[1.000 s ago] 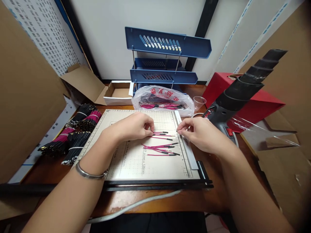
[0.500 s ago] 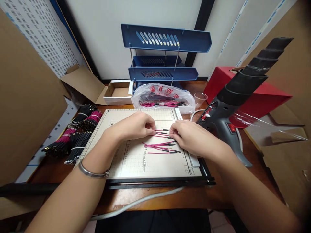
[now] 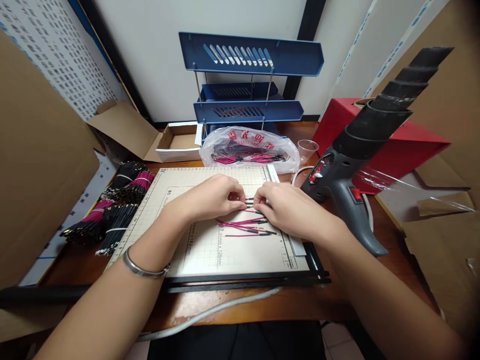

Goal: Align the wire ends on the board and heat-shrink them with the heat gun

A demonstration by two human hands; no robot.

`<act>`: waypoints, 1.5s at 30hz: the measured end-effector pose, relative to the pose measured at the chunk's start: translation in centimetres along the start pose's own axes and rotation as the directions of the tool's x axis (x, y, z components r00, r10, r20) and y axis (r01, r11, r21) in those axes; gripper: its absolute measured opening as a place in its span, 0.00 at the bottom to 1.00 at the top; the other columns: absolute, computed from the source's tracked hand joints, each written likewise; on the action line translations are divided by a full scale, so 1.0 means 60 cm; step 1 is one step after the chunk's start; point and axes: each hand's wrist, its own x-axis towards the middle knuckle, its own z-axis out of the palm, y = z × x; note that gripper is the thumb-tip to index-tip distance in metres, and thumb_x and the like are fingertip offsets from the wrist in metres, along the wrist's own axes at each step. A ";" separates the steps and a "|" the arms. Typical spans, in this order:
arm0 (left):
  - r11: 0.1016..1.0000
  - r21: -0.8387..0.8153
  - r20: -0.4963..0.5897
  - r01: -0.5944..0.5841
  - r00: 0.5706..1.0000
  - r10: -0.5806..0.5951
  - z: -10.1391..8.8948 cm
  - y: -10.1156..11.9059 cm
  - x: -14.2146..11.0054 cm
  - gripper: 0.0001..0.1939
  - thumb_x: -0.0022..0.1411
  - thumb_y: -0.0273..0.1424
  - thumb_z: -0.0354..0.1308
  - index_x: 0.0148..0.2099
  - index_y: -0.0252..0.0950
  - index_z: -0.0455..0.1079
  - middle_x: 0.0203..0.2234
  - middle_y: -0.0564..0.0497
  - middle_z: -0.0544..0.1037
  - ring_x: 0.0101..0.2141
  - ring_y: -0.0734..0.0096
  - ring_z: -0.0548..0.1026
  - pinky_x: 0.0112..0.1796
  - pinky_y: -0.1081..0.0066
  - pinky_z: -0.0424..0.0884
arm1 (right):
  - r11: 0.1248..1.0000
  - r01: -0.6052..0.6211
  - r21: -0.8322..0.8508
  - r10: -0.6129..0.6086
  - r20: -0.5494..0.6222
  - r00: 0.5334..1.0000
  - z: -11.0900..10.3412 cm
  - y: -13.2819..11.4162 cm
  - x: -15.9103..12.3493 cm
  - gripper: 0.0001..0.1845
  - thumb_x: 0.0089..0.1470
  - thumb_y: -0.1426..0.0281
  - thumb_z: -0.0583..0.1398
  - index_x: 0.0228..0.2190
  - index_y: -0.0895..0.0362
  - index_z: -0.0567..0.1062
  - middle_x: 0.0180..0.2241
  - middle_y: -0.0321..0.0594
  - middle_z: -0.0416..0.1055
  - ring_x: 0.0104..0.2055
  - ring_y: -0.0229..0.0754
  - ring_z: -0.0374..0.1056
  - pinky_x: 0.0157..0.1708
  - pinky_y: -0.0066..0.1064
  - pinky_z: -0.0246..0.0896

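Over the cream paper trimmer board [image 3: 210, 255], my left hand [image 3: 219, 197] is closed in a pinch at the end of a thin magenta wire tipped with black sleeving. Just to its right, my right hand [image 3: 283, 205] also pinches, its fingertips at the black end of that wire. Only a short dark bit shows in the small gap between the two hands. Several more magenta wires [image 3: 240, 235] with black sleeved ends lie loosely on the board below the fingers. A few black ends poke out behind the fingertips.
A heat gun [image 3: 348, 165] stands nozzle-up at right, before a red box [image 3: 405, 150]. Bundled wires [image 3: 120, 222] lie left. Behind the board are a plastic bag [image 3: 247, 145] of wires, a clear cup [image 3: 307, 149], an opened carton [image 3: 180, 137] and blue trays [image 3: 251, 55].
My hands have come closer together, fingertips now almost meeting over the wire. The right hand shifted left and the left slightly right. The whole view has shifted a little.
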 end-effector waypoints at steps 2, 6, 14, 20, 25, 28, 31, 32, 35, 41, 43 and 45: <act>1.000 -0.005 -0.005 -0.013 1.000 0.013 0.000 -0.001 0.000 0.05 0.62 0.26 0.63 0.36 0.33 0.80 0.29 0.50 0.81 0.30 0.72 0.73 0.33 0.72 0.63 | 1.000 0.012 -0.009 -0.011 0.010 1.000 0.000 0.000 0.001 0.12 0.61 0.73 0.52 0.32 0.56 0.75 0.37 0.41 0.76 0.37 0.41 0.67 0.35 0.32 0.48; 1.000 -0.009 -0.021 -0.011 1.000 0.011 0.000 0.001 0.000 0.05 0.62 0.25 0.63 0.35 0.34 0.80 0.30 0.50 0.81 0.31 0.72 0.74 0.34 0.73 0.64 | 1.000 0.020 -0.005 -0.020 0.032 0.999 0.002 0.002 0.004 0.12 0.61 0.73 0.52 0.35 0.55 0.76 0.37 0.40 0.76 0.38 0.41 0.67 0.35 0.32 0.48; 1.000 -0.010 -0.032 -0.009 0.999 0.009 0.004 0.000 0.000 0.06 0.64 0.25 0.61 0.37 0.34 0.81 0.32 0.49 0.83 0.32 0.71 0.76 0.34 0.73 0.65 | 0.997 0.023 -0.075 -0.020 0.036 0.999 0.005 -0.002 0.007 0.14 0.65 0.71 0.49 0.36 0.58 0.74 0.40 0.45 0.76 0.39 0.45 0.68 0.35 0.34 0.46; 1.000 0.007 -0.042 0.006 0.999 -0.005 0.005 -0.004 -0.002 0.07 0.66 0.28 0.60 0.39 0.33 0.81 0.33 0.47 0.83 0.32 0.69 0.75 0.34 0.72 0.65 | 0.995 0.018 -0.094 -0.013 0.046 0.999 0.001 0.000 0.007 0.13 0.65 0.71 0.50 0.35 0.58 0.74 0.38 0.45 0.75 0.37 0.44 0.67 0.34 0.34 0.45; 1.000 0.016 -0.054 -0.019 0.998 0.019 0.008 -0.003 0.000 0.08 0.67 0.29 0.60 0.40 0.33 0.80 0.34 0.46 0.82 0.33 0.69 0.75 0.35 0.72 0.65 | 0.997 0.014 -0.074 -0.011 0.046 0.999 0.003 -0.002 0.006 0.13 0.66 0.70 0.50 0.36 0.57 0.74 0.40 0.44 0.75 0.38 0.43 0.67 0.35 0.33 0.47; 0.999 0.026 -0.071 -0.020 0.997 0.022 0.004 -0.004 -0.003 0.07 0.65 0.29 0.61 0.40 0.33 0.80 0.33 0.48 0.82 0.33 0.69 0.75 0.36 0.71 0.65 | 0.998 0.010 -0.061 -0.007 0.045 0.999 0.005 -0.003 0.005 0.13 0.66 0.70 0.49 0.37 0.57 0.74 0.41 0.44 0.75 0.39 0.44 0.67 0.36 0.33 0.48; 0.999 0.040 -0.087 0.011 0.996 -0.008 -0.004 -0.004 -0.008 0.05 0.62 0.29 0.64 0.39 0.34 0.80 0.32 0.49 0.82 0.34 0.68 0.75 0.37 0.71 0.65 | 0.999 0.007 -0.054 -0.004 0.044 0.999 0.004 -0.001 0.004 0.13 0.65 0.71 0.50 0.36 0.57 0.73 0.41 0.44 0.75 0.40 0.44 0.67 0.37 0.34 0.49; 0.998 0.050 -0.081 0.025 0.996 -0.021 -0.006 -0.004 -0.009 0.05 0.61 0.29 0.65 0.39 0.35 0.80 0.32 0.49 0.81 0.33 0.68 0.74 0.36 0.71 0.65 | 0.999 0.005 -0.052 -0.003 0.043 0.999 0.004 0.000 0.004 0.13 0.65 0.71 0.50 0.36 0.57 0.73 0.41 0.44 0.75 0.40 0.44 0.67 0.37 0.34 0.49; 0.997 0.078 -0.063 0.025 0.998 -0.020 -0.006 -0.002 -0.008 0.04 0.60 0.28 0.65 0.37 0.36 0.81 0.31 0.50 0.81 0.31 0.70 0.73 0.33 0.72 0.64 | 0.999 -0.004 -0.044 0.005 0.038 0.999 0.002 0.001 0.004 0.13 0.65 0.72 0.49 0.37 0.57 0.73 0.41 0.44 0.75 0.41 0.44 0.67 0.37 0.34 0.50; 0.997 0.070 -0.050 -0.040 0.998 0.044 0.001 -0.003 -0.004 0.06 0.62 0.25 0.62 0.37 0.36 0.82 0.33 0.49 0.82 0.33 0.70 0.75 0.36 0.73 0.66 | 0.999 -0.017 -0.039 0.019 0.045 0.999 0.001 -0.002 0.004 0.12 0.65 0.72 0.49 0.37 0.58 0.72 0.40 0.44 0.74 0.39 0.44 0.66 0.37 0.34 0.49; 0.996 0.068 -0.059 -0.048 0.997 0.052 0.002 -0.003 -0.004 0.06 0.63 0.26 0.62 0.38 0.35 0.81 0.33 0.48 0.82 0.33 0.69 0.76 0.36 0.73 0.66 | 0.999 -0.018 -0.036 0.020 0.045 0.999 0.001 -0.002 0.002 0.12 0.65 0.72 0.50 0.37 0.58 0.73 0.40 0.44 0.74 0.39 0.44 0.66 0.37 0.34 0.50; 0.996 0.065 -0.065 -0.053 0.996 0.057 0.001 -0.003 -0.005 0.06 0.63 0.26 0.62 0.38 0.35 0.81 0.33 0.48 0.82 0.33 0.69 0.76 0.36 0.72 0.66 | 0.999 -0.018 -0.029 0.019 0.042 0.999 0.001 0.000 0.001 0.12 0.66 0.71 0.50 0.37 0.58 0.73 0.41 0.44 0.74 0.40 0.44 0.66 0.38 0.34 0.50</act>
